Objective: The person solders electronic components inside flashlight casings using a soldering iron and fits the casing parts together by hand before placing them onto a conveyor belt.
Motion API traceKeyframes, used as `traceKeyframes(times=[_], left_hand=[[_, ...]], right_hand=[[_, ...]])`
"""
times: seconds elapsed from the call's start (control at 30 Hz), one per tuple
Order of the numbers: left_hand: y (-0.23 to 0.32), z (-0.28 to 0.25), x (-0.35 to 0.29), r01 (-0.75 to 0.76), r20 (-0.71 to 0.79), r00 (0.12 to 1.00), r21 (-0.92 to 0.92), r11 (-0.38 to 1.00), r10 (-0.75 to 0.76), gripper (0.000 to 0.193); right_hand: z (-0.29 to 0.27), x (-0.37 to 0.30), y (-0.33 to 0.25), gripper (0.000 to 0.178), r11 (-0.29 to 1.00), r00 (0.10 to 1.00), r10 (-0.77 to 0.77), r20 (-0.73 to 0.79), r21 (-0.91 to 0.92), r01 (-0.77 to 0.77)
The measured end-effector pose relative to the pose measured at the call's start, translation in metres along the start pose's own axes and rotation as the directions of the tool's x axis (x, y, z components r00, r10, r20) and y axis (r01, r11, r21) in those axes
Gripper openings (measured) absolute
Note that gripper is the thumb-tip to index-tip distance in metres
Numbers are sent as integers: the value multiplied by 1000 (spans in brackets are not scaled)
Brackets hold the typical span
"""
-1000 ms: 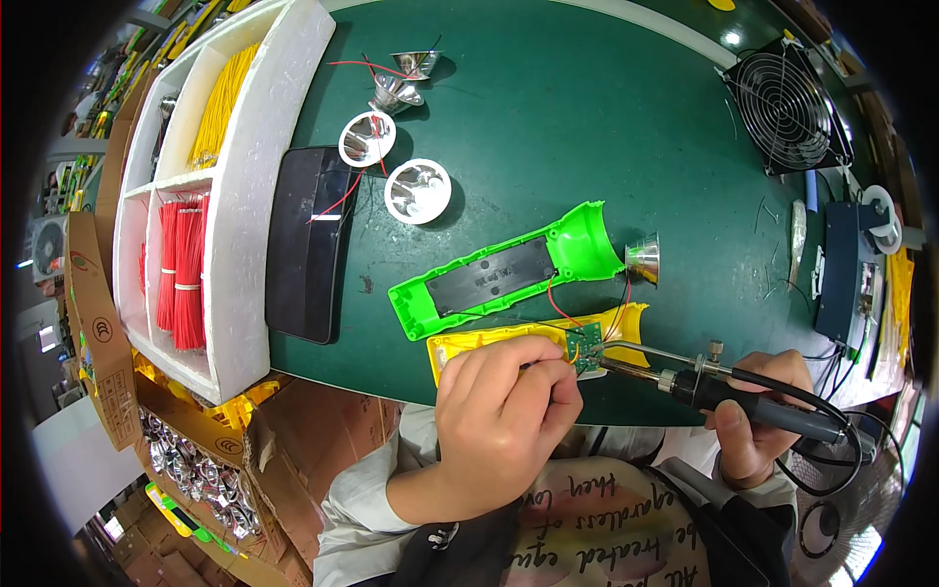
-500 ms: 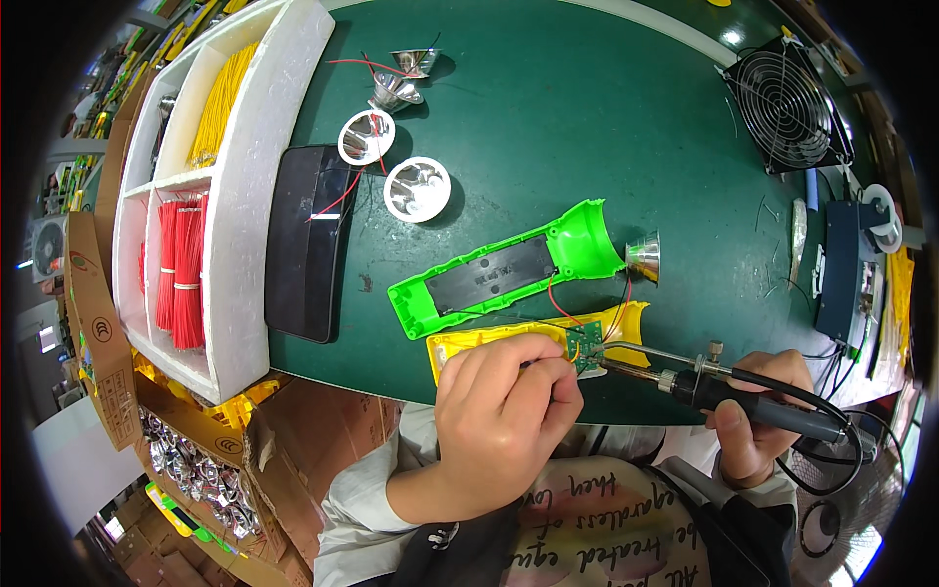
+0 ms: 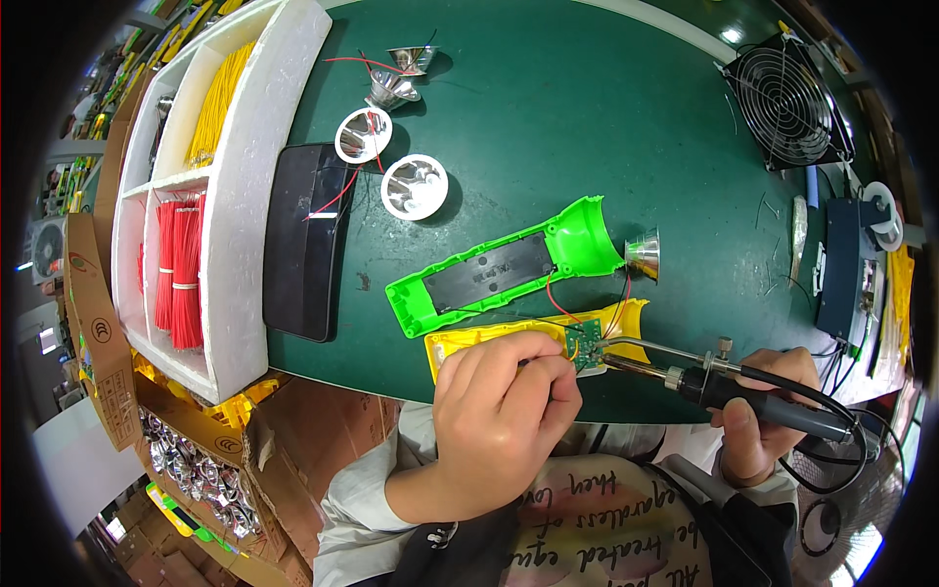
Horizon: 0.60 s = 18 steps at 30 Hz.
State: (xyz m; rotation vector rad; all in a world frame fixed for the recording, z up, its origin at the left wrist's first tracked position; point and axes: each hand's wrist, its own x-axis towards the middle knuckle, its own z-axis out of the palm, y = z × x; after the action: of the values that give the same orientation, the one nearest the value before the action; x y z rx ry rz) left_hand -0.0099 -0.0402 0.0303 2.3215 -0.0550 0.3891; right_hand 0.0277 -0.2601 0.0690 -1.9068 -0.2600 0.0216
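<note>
My right hand point(image 3: 768, 416) grips a soldering iron point(image 3: 724, 389) with a thin metal feed tube along its top. Its tip reaches the right side of a small green circuit board point(image 3: 584, 338). The board lies over a yellow plastic housing half point(image 3: 469, 340). Closed in a pinch, my left hand point(image 3: 504, 411) is at the board's left edge; what its fingertips hold is hidden. Red and black wires run from the board to a silver reflector cup point(image 3: 643, 255) and a green housing half point(image 3: 582, 235), which has a black panel point(image 3: 489, 274) inside.
Several reflectors with wires, one a white-rimmed cup point(image 3: 416, 188), lie farther back beside a black flat device point(image 3: 301, 245). A white foam box point(image 3: 240, 196) of red and yellow wires stands left. At right are a black fan point(image 3: 787, 103) and a dark blue box with a solder spool point(image 3: 880, 215).
The soldering iron and my right hand have shifted very slightly to the right. My left hand stays almost in place at the board.
</note>
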Motion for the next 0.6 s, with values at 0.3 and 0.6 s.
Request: traceKeyframes(times=[0.3, 0.6], left_hand=[[0, 0, 1, -2, 5, 1000, -1, 1000, 2, 21], [0, -2, 0, -3, 16, 1000, 16, 1000, 3, 21]], right_hand=[[-1, 4, -1, 29, 1000, 998, 10, 67, 0, -10], [-5, -1, 5, 31, 999, 1000, -22, -20, 27, 22]])
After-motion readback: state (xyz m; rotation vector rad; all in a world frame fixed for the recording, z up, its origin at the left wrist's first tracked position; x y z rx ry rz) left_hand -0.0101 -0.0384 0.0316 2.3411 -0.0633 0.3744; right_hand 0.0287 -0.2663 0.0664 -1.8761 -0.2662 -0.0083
